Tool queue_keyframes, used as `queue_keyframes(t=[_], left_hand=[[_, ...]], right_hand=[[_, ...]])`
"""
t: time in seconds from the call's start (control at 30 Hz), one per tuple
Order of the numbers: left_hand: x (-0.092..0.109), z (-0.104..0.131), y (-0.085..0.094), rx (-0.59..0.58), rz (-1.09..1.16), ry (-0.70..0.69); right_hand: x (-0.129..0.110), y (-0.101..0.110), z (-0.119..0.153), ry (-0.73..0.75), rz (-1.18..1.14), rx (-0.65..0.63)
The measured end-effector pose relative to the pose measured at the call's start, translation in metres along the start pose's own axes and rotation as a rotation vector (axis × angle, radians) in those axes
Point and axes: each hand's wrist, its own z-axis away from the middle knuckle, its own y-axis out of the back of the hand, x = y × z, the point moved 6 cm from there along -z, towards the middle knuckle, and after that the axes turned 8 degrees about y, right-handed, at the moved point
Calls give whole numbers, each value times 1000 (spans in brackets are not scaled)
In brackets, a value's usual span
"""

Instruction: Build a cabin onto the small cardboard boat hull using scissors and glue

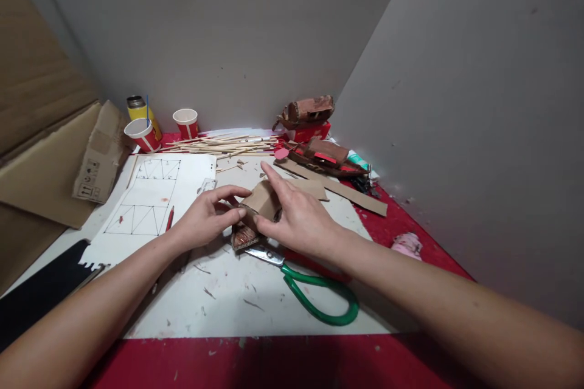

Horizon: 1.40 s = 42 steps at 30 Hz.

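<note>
Between my hands is a small piece of bare brown cardboard (260,199), bent over the top of a model boat (243,237) with a reddish-brown painted end. My left hand (205,217) pinches the cardboard's left edge with thumb and index finger. On the other side my right hand (305,217) grips it, thumb at the near edge and fingers over the far side. Most of the boat is hidden under the cardboard and my right hand. Large scissors (322,282) with green handles lie just in front of the boat, partly under my right forearm.
Behind lie wooden sticks (228,144), two paper cups (185,124) and a yellow bottle (137,108). Two painted model boats (314,110) stand at the back right, near a cardboard strip (351,193). A drawing sheet (150,194), a red pencil (170,219) and cardboard boxes (98,155) are left.
</note>
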Motion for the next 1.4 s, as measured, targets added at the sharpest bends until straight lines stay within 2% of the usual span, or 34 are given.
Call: queue_keyframes(t=[0.17,0.27,0.37,0.43,0.57,0.67,0.97,1.2,1.4], left_hand=[[5,0,-1,-14,-97,-34],[10,-4,-3,-135,-151,-52],[12,-9,-3,-295,-98,-36],[14,-12,-2,-332,-103,-50],[18,-18,4,-271,-229,-163],[17,-22,8,-207,-274,-223],[5,-25,9,-114,-158,-113],[7,-25,6,-63,-123,-81],[9,-23,4,-35,-160,-76]], right_hand=[[-1,1,0,-3,-1,-1],[0,1,2,9,-15,14],[4,1,2,43,-51,23],[5,2,1,118,-97,18],[10,5,-8,298,-164,1],[17,5,-16,362,-221,-1],[22,-1,-17,319,-324,12],[22,-1,-17,270,-302,42],[22,-3,-17,297,-304,67]])
